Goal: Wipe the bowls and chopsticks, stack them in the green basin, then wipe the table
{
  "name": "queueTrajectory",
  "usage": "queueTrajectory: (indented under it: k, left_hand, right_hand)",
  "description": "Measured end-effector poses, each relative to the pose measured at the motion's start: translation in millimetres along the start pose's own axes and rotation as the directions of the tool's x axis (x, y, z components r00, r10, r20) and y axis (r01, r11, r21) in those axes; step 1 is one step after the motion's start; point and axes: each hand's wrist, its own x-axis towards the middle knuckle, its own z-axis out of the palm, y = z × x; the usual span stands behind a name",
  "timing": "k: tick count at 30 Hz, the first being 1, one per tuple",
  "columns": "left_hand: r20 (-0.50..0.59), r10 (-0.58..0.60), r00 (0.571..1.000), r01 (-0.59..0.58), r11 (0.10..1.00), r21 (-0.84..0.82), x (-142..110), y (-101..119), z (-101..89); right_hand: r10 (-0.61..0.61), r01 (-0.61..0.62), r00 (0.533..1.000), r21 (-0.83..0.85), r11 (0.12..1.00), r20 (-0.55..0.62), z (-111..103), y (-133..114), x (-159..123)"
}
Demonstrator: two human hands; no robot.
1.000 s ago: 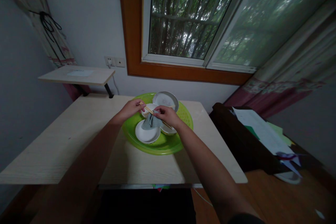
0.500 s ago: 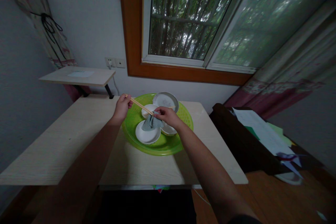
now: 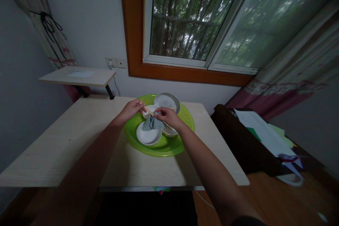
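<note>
My left hand (image 3: pixel 134 108) is closed on one end of a pair of wooden chopsticks (image 3: pixel 148 110). They slant down to the right. My right hand (image 3: pixel 167 116) pinches a grey-green cloth (image 3: pixel 153 123) around the chopsticks, whose other ends come out below its fingers. The cloth hangs over the edge of a white bowl (image 3: pixel 148 137). Beneath and around my hands sits a green basin (image 3: pixel 164 151) holding several bowls. A second white bowl (image 3: pixel 170 133) lies partly under my right hand, and another (image 3: pixel 150 108) sits behind the chopsticks.
At the basin's back leans a larger greyish bowl (image 3: pixel 166 101). The basin stands on a pale wooden table (image 3: pixel 66 152) with a small raised shelf (image 3: pixel 79 75) at the back left. Right of the table is a dark brown piece of furniture (image 3: pixel 238 141) with papers (image 3: pixel 262 130) on it.
My left hand pulled the chopsticks out to the left through the cloth, then pushed them back right. My right hand has stayed nearly in place with the cloth.
</note>
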Motion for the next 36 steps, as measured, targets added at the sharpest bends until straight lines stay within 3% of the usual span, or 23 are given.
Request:
queueTrajectory:
  k: [3,5,9,13,15,17,25,30,33,36]
  left_hand:
    - [0.108,0.016,0.994,-0.024,0.997,0.077,0.0,0.1,2.5]
    - [0.091,0.016,0.996,-0.02,0.999,0.044,-0.3,-0.4,1.9]
    - [-0.167,-0.018,0.986,-0.009,0.987,-0.162,-1.6,-3.9,-4.8]
    - [-0.46,-0.113,0.88,-0.057,0.938,-0.341,-2.2,-11.4,-13.2]
    - [-0.517,-0.146,0.844,-0.076,0.92,-0.384,-1.2,-15.7,-15.3]
    - [-0.524,-0.143,0.84,-0.082,0.92,-0.382,0.3,-19.5,-15.9]
    - [-0.427,-0.074,0.901,-0.074,0.944,-0.321,-1.3,-13.4,-12.4]
    - [-0.079,-0.064,0.995,0.045,0.975,-0.216,-6.5,4.8,-1.5]
    - [0.092,-0.096,0.991,0.11,0.981,-0.159,-5.8,11.3,4.8]
    - [0.161,-0.11,0.981,0.132,0.982,-0.132,-4.1,13.0,6.7]
  right_hand:
    - [-0.005,0.005,1.0,0.025,1.0,0.008,0.3,-1.8,-0.5]
    - [-0.009,0.009,1.0,0.037,0.999,0.012,0.6,-2.2,-0.4]
    - [0.007,-0.008,1.0,0.039,0.999,0.019,0.7,-2.2,0.1]
    - [0.013,-0.014,1.0,0.02,1.0,0.029,-0.1,-2.8,-0.3]
    - [0.016,-0.016,1.0,0.013,1.0,0.02,-0.8,-2.9,-0.7]
    - [0.021,-0.021,1.0,0.001,1.0,0.012,-1.5,-2.6,-1.1]
    - [0.009,-0.008,0.999,-0.016,1.0,0.033,-1.5,1.1,-1.4]
    - [0.009,-0.01,0.999,0.009,1.0,0.031,-0.8,-0.1,-1.2]
    - [0.002,-0.002,1.0,0.01,1.0,0.023,-1.1,-2.2,-1.4]
    - [-0.001,0.0,1.0,0.024,1.0,0.017,-1.3,-4.6,-1.6]
